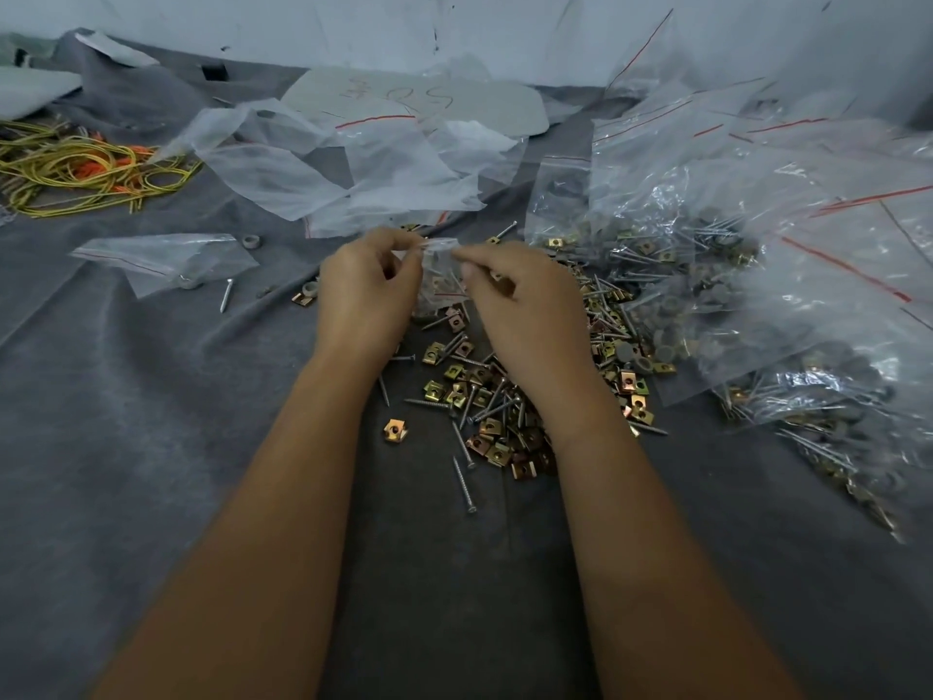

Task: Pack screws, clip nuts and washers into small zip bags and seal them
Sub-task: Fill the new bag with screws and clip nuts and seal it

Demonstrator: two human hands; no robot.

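Observation:
My left hand (366,290) and my right hand (520,300) pinch the top edge of one small clear zip bag (438,275) between them, above the grey cloth. The bag hangs down between my hands with some hardware inside; its red zip line shows near the bottom. Below my hands lies a loose pile of brass clip nuts (484,396) mixed with silver screws (462,482). Grey washers (651,356) lie at the pile's right side.
Filled zip bags (707,255) are heaped at the right. Empty bags (383,169) lie behind my hands, and one more bag (166,260) at the left by a stray screw (227,294). Yellow and orange cords (86,169) lie far left. A grey cloth (126,421) covers everything.

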